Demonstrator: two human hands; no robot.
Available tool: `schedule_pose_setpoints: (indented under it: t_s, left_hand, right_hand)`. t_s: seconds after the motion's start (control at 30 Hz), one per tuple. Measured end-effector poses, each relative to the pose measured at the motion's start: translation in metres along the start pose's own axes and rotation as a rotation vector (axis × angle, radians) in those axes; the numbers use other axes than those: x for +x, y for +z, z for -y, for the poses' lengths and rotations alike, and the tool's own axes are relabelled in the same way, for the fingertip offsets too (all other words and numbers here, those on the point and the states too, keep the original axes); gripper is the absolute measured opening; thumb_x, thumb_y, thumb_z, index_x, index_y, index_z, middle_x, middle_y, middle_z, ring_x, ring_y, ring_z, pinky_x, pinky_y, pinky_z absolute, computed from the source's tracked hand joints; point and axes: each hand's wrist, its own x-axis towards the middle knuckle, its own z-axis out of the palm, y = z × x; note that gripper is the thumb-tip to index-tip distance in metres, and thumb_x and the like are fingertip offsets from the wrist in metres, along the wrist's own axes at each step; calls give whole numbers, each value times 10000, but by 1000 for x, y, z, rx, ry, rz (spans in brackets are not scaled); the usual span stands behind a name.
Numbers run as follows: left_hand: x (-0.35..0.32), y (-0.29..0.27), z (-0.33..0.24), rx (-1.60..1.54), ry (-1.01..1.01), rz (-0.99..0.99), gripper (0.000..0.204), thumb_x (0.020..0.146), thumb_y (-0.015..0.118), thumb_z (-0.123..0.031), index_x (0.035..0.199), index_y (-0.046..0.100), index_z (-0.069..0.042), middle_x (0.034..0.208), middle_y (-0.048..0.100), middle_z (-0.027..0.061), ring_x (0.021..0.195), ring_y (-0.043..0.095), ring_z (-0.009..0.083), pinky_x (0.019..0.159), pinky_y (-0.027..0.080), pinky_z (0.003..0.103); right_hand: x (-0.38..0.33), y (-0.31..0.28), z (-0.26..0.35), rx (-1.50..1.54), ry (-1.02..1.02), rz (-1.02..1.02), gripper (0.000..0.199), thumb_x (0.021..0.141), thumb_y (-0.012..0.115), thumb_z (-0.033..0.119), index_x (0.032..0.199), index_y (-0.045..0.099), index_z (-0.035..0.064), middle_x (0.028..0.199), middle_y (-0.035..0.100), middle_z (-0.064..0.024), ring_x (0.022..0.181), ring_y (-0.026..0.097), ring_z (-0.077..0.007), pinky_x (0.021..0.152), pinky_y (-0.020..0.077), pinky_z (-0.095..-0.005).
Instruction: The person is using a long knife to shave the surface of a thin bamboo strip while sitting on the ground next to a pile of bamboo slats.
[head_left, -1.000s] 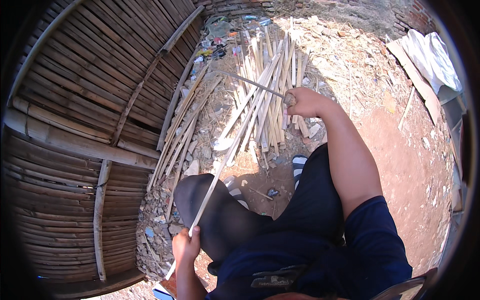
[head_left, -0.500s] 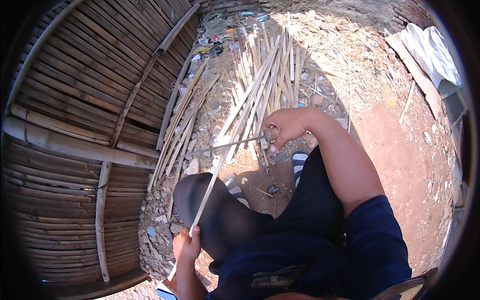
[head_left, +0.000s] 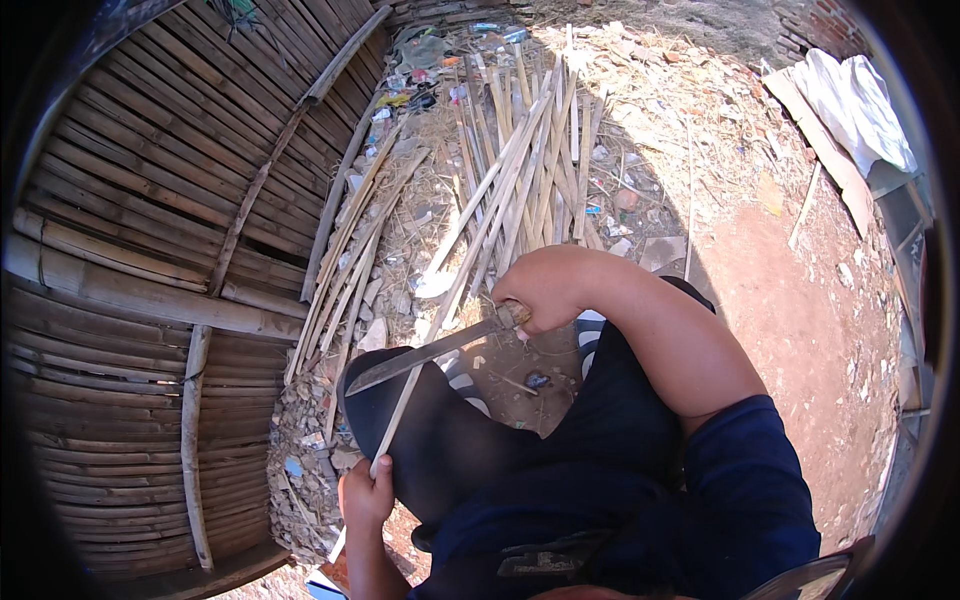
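Observation:
A long pale bamboo strip (head_left: 403, 402) slants across my left thigh, with my left hand (head_left: 367, 492) closed around its lower part. Its upper end runs up toward a pile of similar strips. My right hand (head_left: 541, 290) grips the wooden handle of a machete (head_left: 425, 354). The dark blade points left and lies across the strip over my left knee, its flat side showing. Whether the edge bites into the strip or only rests on it, I cannot tell.
Ahead lies a heap of split bamboo strips (head_left: 535, 165), with more strips (head_left: 352, 250) beside a bamboo slat wall (head_left: 130, 190) on the left. Rubble and litter cover the ground. Bare reddish soil (head_left: 780, 320) and a white sheet (head_left: 850, 105) are to the right.
My right hand has come nearer my body, bringing the machete down the strip toward my left hand. Its blade has turned to show more of its flat, and my right fingers wrap the handle more closely.

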Motion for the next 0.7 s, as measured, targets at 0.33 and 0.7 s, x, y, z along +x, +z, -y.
schedule_pose_setpoints:
  t_s: [0.33,0.7]
  left_hand:
    - [2,4,5,38,33,-54,692,953,504,-637,754,638,12,681,619,269,737,641,495,647,474,542]
    - [0,10,8,-27,90,-96,656,966,537,-584,723,621,20,629,596,259,670,630,487,608,468,518]
  right_hand:
    - [-20,-29,-87,169,548,-534,657,814,763,341,1300,590,-66,1216,646,-293,1123,645,-396,978,500,-437]
    - [-4,-1,-16,11,65,-58,432,777,788,309,1086,686,26,976,707,-203,959,679,-391,839,518,-461]
